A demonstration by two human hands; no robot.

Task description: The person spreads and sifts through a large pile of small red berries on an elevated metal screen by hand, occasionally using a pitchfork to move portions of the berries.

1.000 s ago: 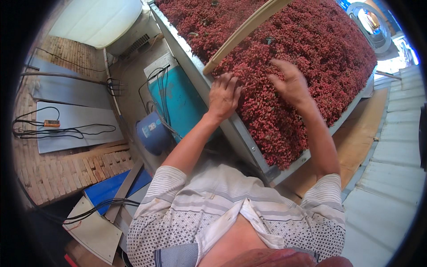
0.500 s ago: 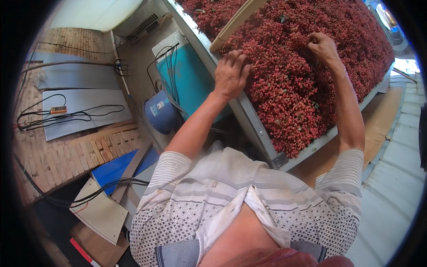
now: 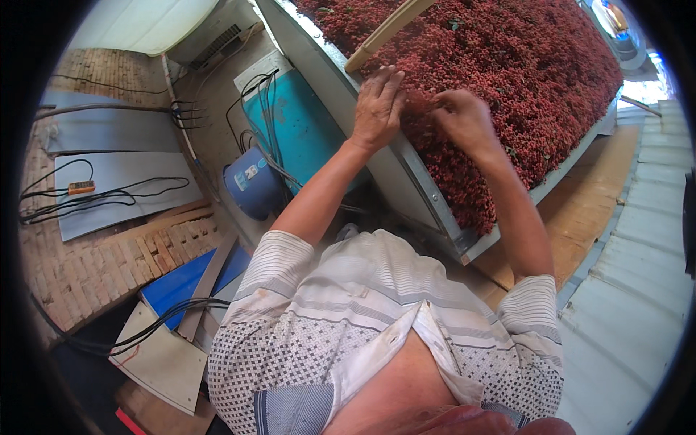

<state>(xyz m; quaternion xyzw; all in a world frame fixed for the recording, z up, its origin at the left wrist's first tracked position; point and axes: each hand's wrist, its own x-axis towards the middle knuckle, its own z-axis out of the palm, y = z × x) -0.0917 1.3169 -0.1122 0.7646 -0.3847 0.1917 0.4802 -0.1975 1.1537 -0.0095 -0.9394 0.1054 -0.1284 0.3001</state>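
Observation:
Small red berries in clusters, much like Sichuan peppercorns (image 3: 507, 80), are heaped in a large metal bin (image 3: 417, 170). My left hand (image 3: 378, 109) is over the bin's left rim, fingers loosely bent and apart, with nothing visible in it. My right hand (image 3: 465, 122) is above the heap, close to my left hand, its fingers curled together and slightly blurred. A reddish smear shows between the two hands; whether my right fingers hold berries is too blurred to make out. A pale wooden stick (image 3: 384, 38) slants across the rim and heap just beyond my left hand.
Left of the bin are a teal box (image 3: 293, 119) with dark cables and a blue cylindrical motor-like unit (image 3: 251, 183). Farther left, an orange device (image 3: 81, 188) with cables lies on a grey panel (image 3: 130, 210) over bricks. Pale metal sheeting (image 3: 631, 290) runs along the right.
My right hand has moved left and nearer, from mid-heap to beside my left hand. My left hand stays at the rim, its fingers slightly raised. The view has shifted slightly.

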